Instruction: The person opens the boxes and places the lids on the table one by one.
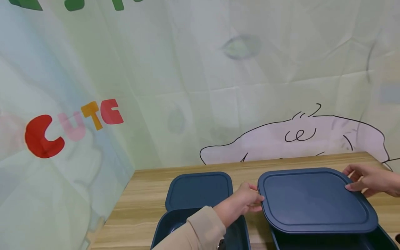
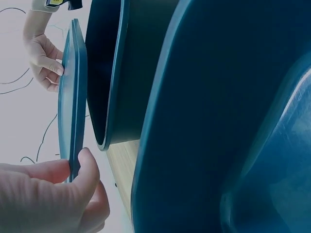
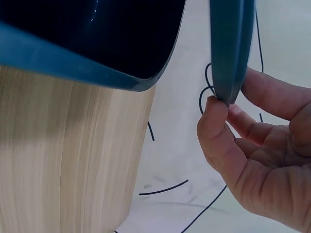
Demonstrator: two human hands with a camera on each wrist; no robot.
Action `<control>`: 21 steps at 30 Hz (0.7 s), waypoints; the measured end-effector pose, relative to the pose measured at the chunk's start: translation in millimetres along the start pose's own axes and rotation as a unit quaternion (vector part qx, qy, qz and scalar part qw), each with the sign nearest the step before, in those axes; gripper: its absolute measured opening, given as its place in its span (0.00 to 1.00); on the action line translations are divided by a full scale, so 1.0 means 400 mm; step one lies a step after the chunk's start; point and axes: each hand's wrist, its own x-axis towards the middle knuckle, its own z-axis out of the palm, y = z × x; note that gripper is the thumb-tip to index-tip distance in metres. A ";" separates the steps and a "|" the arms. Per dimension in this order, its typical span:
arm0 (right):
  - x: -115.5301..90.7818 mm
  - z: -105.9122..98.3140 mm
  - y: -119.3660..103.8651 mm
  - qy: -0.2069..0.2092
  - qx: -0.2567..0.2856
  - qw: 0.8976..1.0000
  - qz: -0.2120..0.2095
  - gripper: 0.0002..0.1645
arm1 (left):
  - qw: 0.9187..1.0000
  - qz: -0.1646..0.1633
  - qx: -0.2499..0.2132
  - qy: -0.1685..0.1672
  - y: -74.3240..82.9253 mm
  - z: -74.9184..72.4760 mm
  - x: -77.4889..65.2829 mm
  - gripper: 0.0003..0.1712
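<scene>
A dark blue rectangular lid (image 1: 315, 201) with rounded corners is held between two hands. My left hand (image 1: 242, 201) pinches its left edge, thumb and fingers on opposite faces, as the left wrist view shows. On the far right edge my right hand (image 1: 365, 178) has a similar pinch, seen close in the right wrist view (image 3: 262, 150). Beneath the lid stands a deep blue box (image 2: 141, 63), its top uncovered; a gap shows between the lid and the box rim (image 3: 73, 70). Much of that box is hidden by the lid in the head view.
A second blue box (image 1: 159, 225) stands to the left, partly behind my left sleeve (image 1: 193, 232). Another blue lid (image 1: 200, 191) lies behind it on the wooden table (image 1: 131, 208). A printed cloth (image 1: 187, 86) hangs along the table's back edge.
</scene>
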 end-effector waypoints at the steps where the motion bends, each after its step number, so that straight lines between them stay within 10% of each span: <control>1: 0.001 -0.001 0.000 0.000 -0.001 1.000 0.000 0.20 | 1.000 -0.001 -0.001 0.000 0.001 0.000 0.001 0.16; 21: 0.018 -0.010 -0.006 0.003 -0.005 1.000 -0.011 0.23 | 1.000 -0.008 -0.014 0.006 0.010 -0.006 0.028 0.15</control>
